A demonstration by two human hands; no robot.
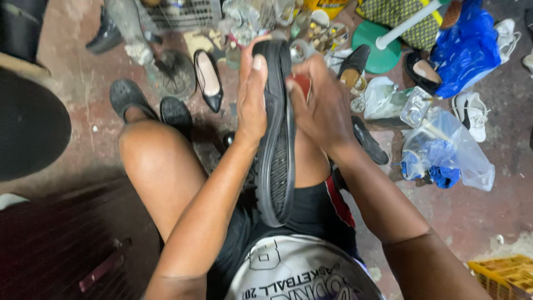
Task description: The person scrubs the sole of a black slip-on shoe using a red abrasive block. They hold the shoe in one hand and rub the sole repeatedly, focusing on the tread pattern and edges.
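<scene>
- Head view: black shoe (276, 139) on edge over lap, sole up, long axis pointing away from the person.
- Left hand (251, 97) fingers pressed together along its side.
- Right hand (319, 108) fingers curled, pinching the opposite side.

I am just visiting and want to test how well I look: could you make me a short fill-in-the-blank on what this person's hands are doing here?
1. Both hands grip a black ____ with its sole turned toward the camera.
2. The left hand holds it on one side, and the ____ hand presses on the other.
3. On the floor beyond the left knee lies a black high-heeled pump with a ____ lining.
4. The bag at upper right is ____.

Missing words: shoe; right; pale; blue
</scene>
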